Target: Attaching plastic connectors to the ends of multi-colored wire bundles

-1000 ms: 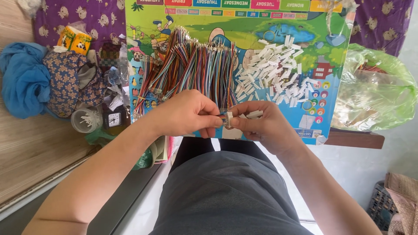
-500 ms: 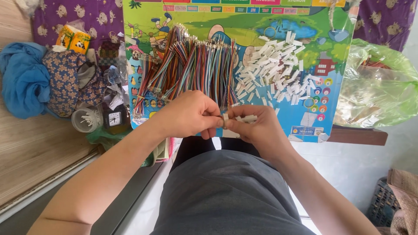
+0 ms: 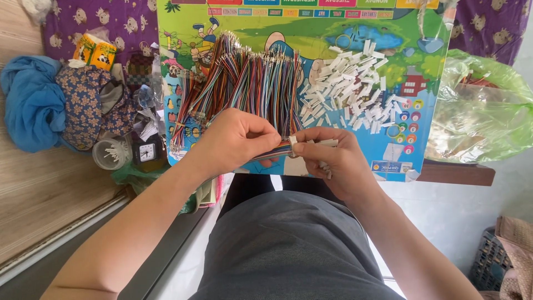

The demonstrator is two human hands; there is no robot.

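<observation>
Left hand (image 3: 236, 141) grip pinching coloured wires (image 3: 276, 150), right hand (image 3: 327, 161) grip clenched on white connector (image 3: 292, 141)

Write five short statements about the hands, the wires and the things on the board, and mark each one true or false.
1. The left hand pinches a bundle of coloured wires. True.
2. The right hand holds a pair of scissors. False: it holds small white connector pieces.
3. A pile of white connector pieces lies on the board to the right of the spread of coloured wires. True.
4. The small clock stands on the board. False: it stands to the left of the board, beside a round clear container.
5. The green plastic bag lies left of the board. False: it lies to the right.
</observation>
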